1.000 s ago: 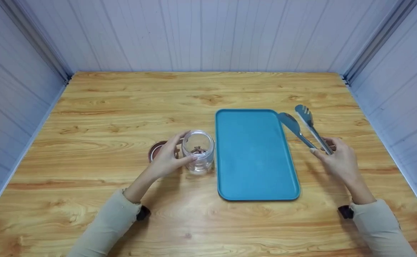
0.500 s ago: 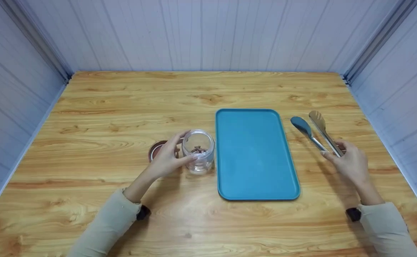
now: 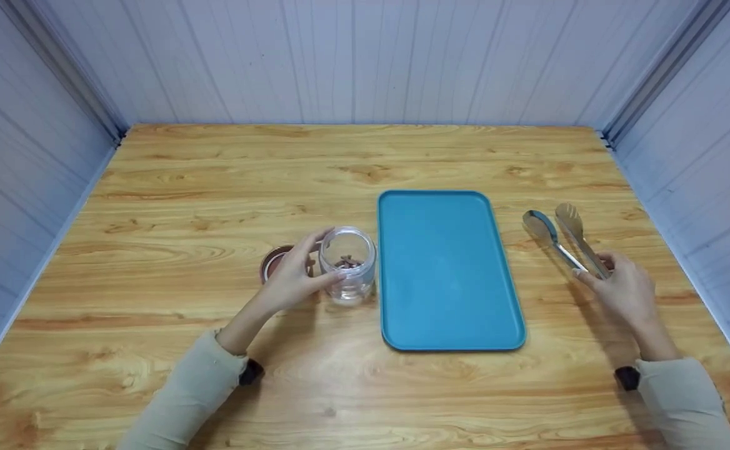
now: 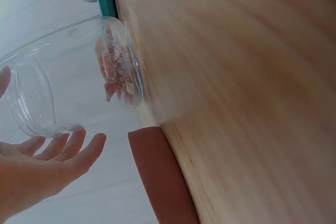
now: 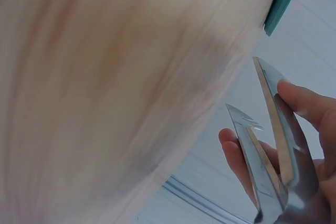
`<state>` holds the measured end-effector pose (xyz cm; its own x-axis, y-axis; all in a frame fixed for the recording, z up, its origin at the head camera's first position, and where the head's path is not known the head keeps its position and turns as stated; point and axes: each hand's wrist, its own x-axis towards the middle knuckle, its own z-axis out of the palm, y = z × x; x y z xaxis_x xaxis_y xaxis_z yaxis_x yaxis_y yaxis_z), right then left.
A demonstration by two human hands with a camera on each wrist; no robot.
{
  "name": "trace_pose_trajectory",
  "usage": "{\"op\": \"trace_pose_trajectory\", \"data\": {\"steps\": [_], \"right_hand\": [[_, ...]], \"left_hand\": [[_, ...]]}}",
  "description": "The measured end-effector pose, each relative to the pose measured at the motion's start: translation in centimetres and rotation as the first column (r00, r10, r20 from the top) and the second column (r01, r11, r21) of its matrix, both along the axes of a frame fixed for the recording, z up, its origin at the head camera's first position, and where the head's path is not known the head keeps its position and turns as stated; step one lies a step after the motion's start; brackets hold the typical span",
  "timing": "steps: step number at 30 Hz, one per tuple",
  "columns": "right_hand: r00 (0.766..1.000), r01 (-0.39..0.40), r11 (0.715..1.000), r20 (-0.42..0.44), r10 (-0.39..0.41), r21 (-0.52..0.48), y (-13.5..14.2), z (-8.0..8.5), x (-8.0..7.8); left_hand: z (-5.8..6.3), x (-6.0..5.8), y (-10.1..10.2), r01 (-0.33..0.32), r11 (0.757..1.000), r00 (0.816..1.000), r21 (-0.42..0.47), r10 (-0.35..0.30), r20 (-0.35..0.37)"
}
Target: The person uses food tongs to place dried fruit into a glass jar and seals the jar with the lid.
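My left hand [image 3: 291, 278] holds a clear glass jar [image 3: 351, 290] around its upper side, thumb in front and fingers behind. The jar stands upright and uncapped. Several reddish-brown dried pieces [image 4: 113, 66] lie on its bottom, as the left wrist view shows. Right of the tray, my right hand [image 3: 627, 294] grips metal tongs [image 3: 584, 247] between thumb and fingers. One tong end is a smooth spoon shape, the other is slotted like a fork. Their two arms are spread with nothing between them, tips pointing away from me.
A blue rectangular tray [image 3: 449, 275] lies flat between the jar and the tongs, close to the jar's right side. Partly behind my left hand, a reddish-brown lid [image 3: 271, 262] rests on the wooden table [image 3: 215, 187]. Pale panel walls [image 3: 352, 62] enclose the back and sides.
My right hand has carried the tongs to the right and slightly toward me, away from the tray. The left hand and the jar have stayed in place.
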<state>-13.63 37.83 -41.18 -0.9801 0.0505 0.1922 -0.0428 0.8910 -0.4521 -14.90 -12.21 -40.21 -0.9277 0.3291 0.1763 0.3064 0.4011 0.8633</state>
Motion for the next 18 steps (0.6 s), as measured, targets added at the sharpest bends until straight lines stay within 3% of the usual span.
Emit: {"op": "trace_pose_trajectory", "data": {"steps": [18], "right_hand": [[0.976,-0.078,0.997,0.205,0.072,0.023,-0.21,0.32,-0.38]], "left_hand": [[-0.21,-0.14,-0.06,0.015,1.0,1.0,0.022,-0.014,-0.024]]}}
